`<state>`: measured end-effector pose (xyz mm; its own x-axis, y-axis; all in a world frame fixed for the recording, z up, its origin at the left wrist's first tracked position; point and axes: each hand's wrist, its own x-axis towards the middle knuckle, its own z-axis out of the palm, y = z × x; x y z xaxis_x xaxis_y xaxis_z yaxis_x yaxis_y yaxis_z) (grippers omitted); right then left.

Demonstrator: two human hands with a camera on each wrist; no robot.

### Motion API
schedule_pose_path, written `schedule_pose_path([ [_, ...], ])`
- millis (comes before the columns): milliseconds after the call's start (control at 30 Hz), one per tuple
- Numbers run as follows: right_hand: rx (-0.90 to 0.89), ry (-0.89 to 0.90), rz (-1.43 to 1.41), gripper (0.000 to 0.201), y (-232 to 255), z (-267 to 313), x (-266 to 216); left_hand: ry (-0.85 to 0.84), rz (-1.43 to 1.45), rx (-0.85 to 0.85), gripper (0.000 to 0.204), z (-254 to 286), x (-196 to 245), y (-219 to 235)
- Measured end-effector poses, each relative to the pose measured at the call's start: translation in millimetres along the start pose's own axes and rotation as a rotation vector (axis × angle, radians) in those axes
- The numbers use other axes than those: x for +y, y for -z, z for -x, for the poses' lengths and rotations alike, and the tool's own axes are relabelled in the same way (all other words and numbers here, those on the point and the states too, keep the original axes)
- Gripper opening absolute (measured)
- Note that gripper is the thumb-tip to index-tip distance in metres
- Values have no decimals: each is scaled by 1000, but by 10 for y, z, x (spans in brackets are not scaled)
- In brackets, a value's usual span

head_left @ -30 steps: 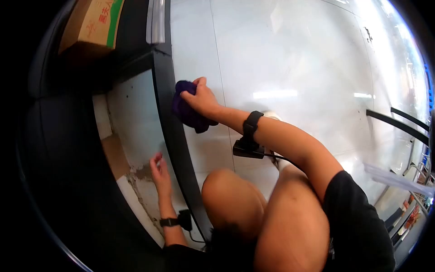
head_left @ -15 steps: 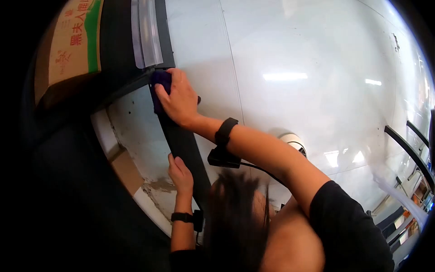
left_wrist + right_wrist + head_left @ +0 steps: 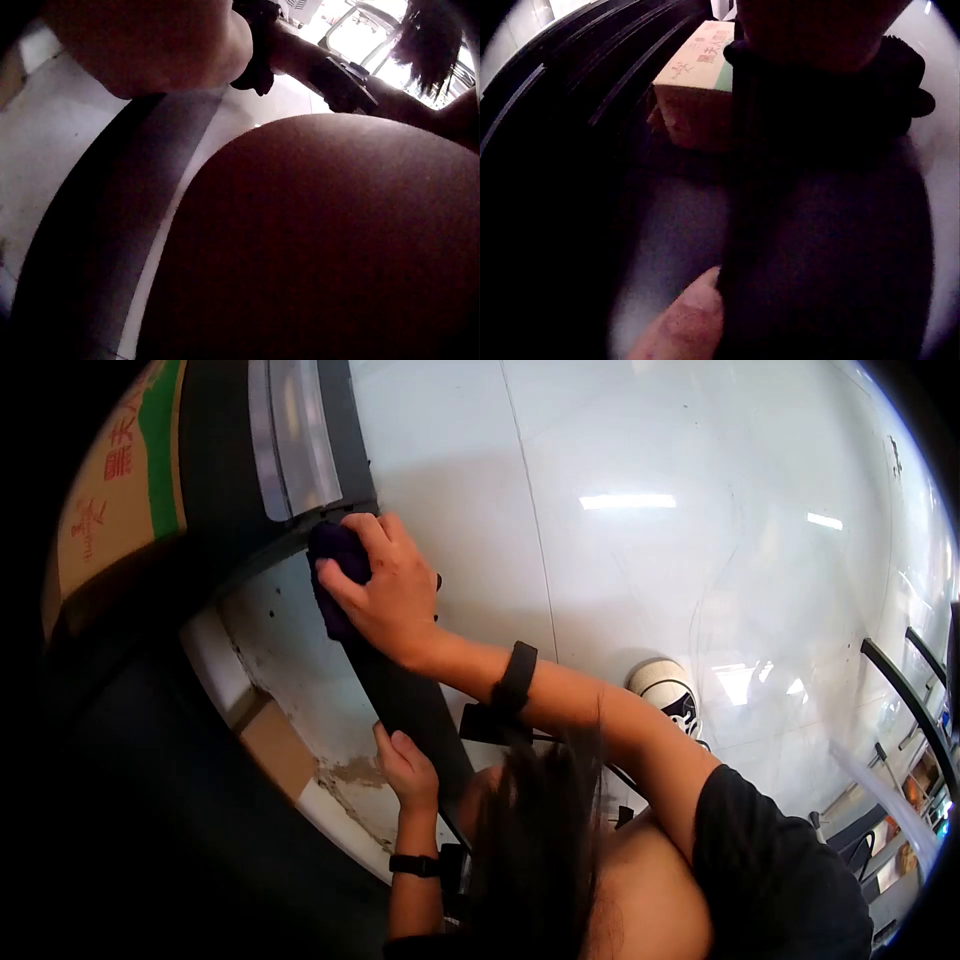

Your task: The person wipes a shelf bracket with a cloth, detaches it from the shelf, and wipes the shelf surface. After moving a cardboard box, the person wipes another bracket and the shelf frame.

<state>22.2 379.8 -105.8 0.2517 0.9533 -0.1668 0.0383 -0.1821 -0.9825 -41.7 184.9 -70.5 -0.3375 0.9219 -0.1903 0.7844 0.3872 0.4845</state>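
In the head view my right hand (image 3: 392, 595) grips a dark purple cloth (image 3: 340, 575) and presses it on a low black beam (image 3: 415, 705), close to the corner joint. My thumb lies on the near side of the bunched cloth. Farther down, my left hand (image 3: 410, 772) is at the beam's inner edge with thumb and forefinger extended; its other fingers are hidden. The right wrist view shows the dark cloth (image 3: 904, 71) under the right hand, and one fingertip from the left hand beside the beam. The left wrist view is dark, mostly filled by a bare leg.
A cardboard box (image 3: 110, 500) with red print and a green stripe stands on the black shelf at upper left. Clear plastic strips (image 3: 293, 440) lie past the joint. Inside the beam is a stained base (image 3: 320, 690) with a brown cardboard piece (image 3: 278, 748). My shoe (image 3: 668, 690) is on white tiles.
My right hand has brought the cloth from beside the beam onto its top near the corner, then slightly left in view. My left hand has moved to the beam's inner edge. The head view has shifted.
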Motion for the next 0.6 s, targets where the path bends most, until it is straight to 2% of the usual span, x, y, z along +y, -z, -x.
schedule_pose_path([
  [100,3,-104,98,24,-94,-293,277,-14,14,54,28,81,0,31],
  [167,-107,-182,356,24,-80,-446,335,41,-58,10,31,61,-40,25],
  [200,-118,-153,371,25,-64,-412,342,39,-50,13,31,61,-36,-10],
  [233,-121,-151,372,25,-24,-310,255,55,-52,31,32,75,-38,-13],
  [300,-65,-54,197,25,36,-59,48,69,-64,45,34,103,-105,20],
  [367,-63,-43,134,26,64,-32,-139,99,48,-3,34,140,-266,-14],
  [400,-61,-42,74,27,75,-4,-179,101,47,-17,34,192,-381,-32],
  [467,-27,0,79,26,46,-27,-69,83,85,64,34,219,-559,-103],
  [533,-3,59,82,26,-1,-161,188,29,8,80,34,101,-246,-94],
  [600,10,-30,320,27,-44,-310,415,-21,-87,93,34,90,-96,-6],
])
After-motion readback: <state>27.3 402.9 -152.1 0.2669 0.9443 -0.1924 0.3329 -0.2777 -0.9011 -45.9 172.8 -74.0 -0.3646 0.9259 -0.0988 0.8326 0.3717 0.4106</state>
